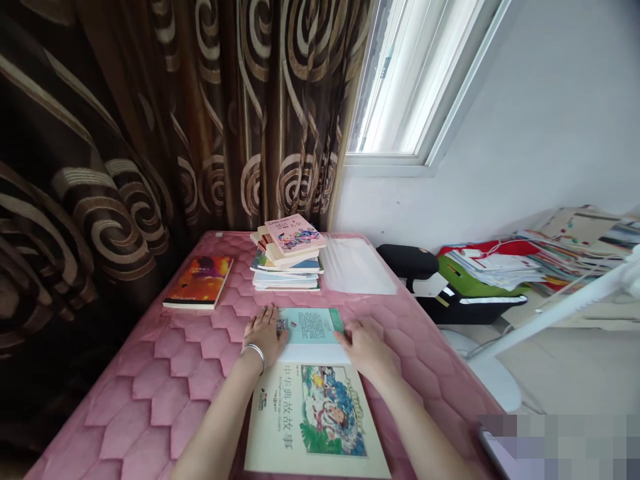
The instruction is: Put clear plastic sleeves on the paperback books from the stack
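2 arms [215, 417] reach forward, left fingers [271, 316] extended, right fingers [353, 329] bent.

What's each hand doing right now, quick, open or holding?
Left hand: open, at the left edge of the turquoise book.
Right hand: at its right edge; whether it grips can't be told.

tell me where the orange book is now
In the head view, the orange rectangular book lies at left on the pink quilted surface, left of the stacked books.

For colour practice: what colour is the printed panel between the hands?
Pale turquoise: the printed panel shows best in the head view.
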`<state>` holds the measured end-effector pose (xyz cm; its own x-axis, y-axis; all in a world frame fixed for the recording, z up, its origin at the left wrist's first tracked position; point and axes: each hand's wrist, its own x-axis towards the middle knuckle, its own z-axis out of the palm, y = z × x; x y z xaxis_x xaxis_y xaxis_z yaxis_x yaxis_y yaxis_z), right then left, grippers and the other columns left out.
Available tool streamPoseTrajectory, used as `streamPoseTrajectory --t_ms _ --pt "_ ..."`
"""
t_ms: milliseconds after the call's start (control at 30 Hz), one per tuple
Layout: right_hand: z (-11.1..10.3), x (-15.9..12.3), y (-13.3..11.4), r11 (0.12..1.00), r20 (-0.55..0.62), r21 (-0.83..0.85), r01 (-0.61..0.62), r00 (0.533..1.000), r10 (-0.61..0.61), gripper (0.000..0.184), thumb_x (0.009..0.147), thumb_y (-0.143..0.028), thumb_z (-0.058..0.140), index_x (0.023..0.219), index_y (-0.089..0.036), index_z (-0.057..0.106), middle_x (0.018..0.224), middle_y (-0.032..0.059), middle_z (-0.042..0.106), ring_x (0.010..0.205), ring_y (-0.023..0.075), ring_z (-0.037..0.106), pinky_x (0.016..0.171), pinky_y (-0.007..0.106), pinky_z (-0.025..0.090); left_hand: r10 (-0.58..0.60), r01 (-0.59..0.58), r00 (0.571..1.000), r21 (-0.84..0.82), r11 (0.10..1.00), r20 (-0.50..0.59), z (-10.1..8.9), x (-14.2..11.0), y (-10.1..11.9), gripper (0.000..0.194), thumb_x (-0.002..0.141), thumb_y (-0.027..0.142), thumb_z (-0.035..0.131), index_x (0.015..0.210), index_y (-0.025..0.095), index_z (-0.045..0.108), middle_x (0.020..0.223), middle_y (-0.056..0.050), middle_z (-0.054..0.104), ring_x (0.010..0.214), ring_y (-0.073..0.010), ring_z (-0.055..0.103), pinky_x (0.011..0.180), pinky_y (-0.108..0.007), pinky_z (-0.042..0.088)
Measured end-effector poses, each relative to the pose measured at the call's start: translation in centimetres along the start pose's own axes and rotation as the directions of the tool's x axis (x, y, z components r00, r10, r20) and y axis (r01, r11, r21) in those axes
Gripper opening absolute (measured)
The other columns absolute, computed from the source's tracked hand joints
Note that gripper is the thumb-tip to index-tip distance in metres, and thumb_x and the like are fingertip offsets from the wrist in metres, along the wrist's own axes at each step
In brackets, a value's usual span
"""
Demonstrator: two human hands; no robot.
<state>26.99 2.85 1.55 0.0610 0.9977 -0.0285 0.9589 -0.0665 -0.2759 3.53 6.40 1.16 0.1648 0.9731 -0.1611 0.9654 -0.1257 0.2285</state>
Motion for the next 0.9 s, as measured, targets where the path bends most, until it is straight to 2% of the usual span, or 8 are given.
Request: streamPoseTrajectory --t_ms 67,133,233,333,467,633,800,900 --pt "-1.0 -0.5 0.7 0.998 0.126 0.056 -0.018 0.992 0.011 0.04 0.086 -0.049 0.046 0.092 -0.016 0.068 0.092 0.014 0.07 0.09 0.0276 0.065 0.077 0.034 0.046 -0.006 0.005 1.0 0.039 0.999 0.008 -0.6 0.5 0.4 0.059 0.09 0.044 0.028 0.143 0.017 0.03 0.152 -0.01 0.028 0.139 -0.0285 0.024 0.108 -0.049 0.027" --pt "-1.8 -1.0 1.3 0.993 0.27 0.114 -0.001 0.962 -0.03 0.033 0.075 -0.052 0.06 0.078 -0.021 0.069 0.076 0.0086 0.071 0.078 0.0271 0.067 0.066 0.031 0.046 -0.004 0.003 1.0 0.085 0.996 0.01 -1.3 1.3 0.9 0.048 0.09 0.036 0.033 0.132 0.017 0.046 0.142 -0.013 0.043 0.131 -0.0312 0.037 0.102 -0.048 0.034" --pt "-2.5 -1.5 1.5 0.976 0.356 0.21 0.052 0.926 -0.126 0.024 0.057 -0.043 0.077 0.072 -0.025 0.07 0.073 0.002 0.072 0.077 0.0258 0.067 0.062 0.028 0.044 0.014 -0.014 1.0 0.12 0.993 -0.004 -2.4 2.6 1.2 0.033 0.087 0.027 0.043 0.113 0.015 0.061 0.125 -0.016 0.056 0.118 -0.0324 0.049 0.098 -0.046 0.038" --pt "-2.8 -1.7 1.1 0.957 0.321 0.281 0.074 0.932 -0.167 0.031 0.053 -0.034 0.079 0.083 -0.028 0.071 0.084 -0.0011 0.073 0.082 0.0242 0.066 0.065 0.026 0.043 0.037 -0.034 0.999 0.12 0.992 -0.018 -3.1 3.7 1.0 0.03 0.085 0.03 0.05 0.109 0.017 0.061 0.123 -0.015 0.056 0.116 -0.0313 0.05 0.095 -0.046 0.039" --pt "-2.7 -1.6 0.7 0.964 0.301 0.263 0.046 0.945 -0.127 0.032 0.053 -0.035 0.078 0.083 -0.025 0.07 0.089 0.0007 0.073 0.084 0.0244 0.066 0.067 0.027 0.043 0.043 -0.042 0.999 0.091 0.995 -0.016 -3.6 5.0 0.6 0.035 0.077 0.036 0.061 0.108 0.018 0.059 0.125 -0.013 0.054 0.116 -0.031 0.049 0.091 -0.047 0.041" --pt "-2.3 -1.4 1.1 0.975 0.305 0.219 0.017 0.949 -0.085 0.034 0.051 -0.041 0.079 0.078 -0.022 0.07 0.085 0.0037 0.073 0.085 0.0272 0.066 0.065 0.028 0.043 0.036 -0.036 0.999 0.052 0.998 -0.004 -4.1 6.3 0.1 0.029 0.066 0.04 0.071 0.084 0.018 0.064 0.115 -0.011 0.061 0.113 -0.0337 0.05 0.089 -0.046 0.041" --pt "-2.3 -1.3 0.7 0.927 0.226 0.369 0.058 0.962 -0.15 0.041 0.056 -0.03 0.077 0.096 -0.024 0.069 0.104 0.0036 0.07 0.093 0.0252 0.064 0.072 0.028 0.045 0.037 -0.038 0.999 -0.049 0.998 -0.036 -4.5 6.5 -1.3 0.02 0.074 0.039 0.064 0.085 0.022 0.06 0.094 -0.002 0.067 0.093 -0.0209 0.06 0.081 -0.031 0.043" --pt "-2.2 -1.1 0.4 0.881 0.229 0.468 0.07 0.953 -0.198 0.031 0.058 -0.026 0.075 0.089 -0.022 0.072 0.106 0.0044 0.069 0.097 0.0257 0.063 0.076 0.029 0.046 0.016 -0.026 0.997 -0.114 0.993 -0.08 -4.4 6.2 -2.3 0.018 0.078 0.038 0.061 0.088 0.023 0.059 0.091 -0.001 0.067 0.087 -0.0177 0.06 0.072 -0.026 0.043"
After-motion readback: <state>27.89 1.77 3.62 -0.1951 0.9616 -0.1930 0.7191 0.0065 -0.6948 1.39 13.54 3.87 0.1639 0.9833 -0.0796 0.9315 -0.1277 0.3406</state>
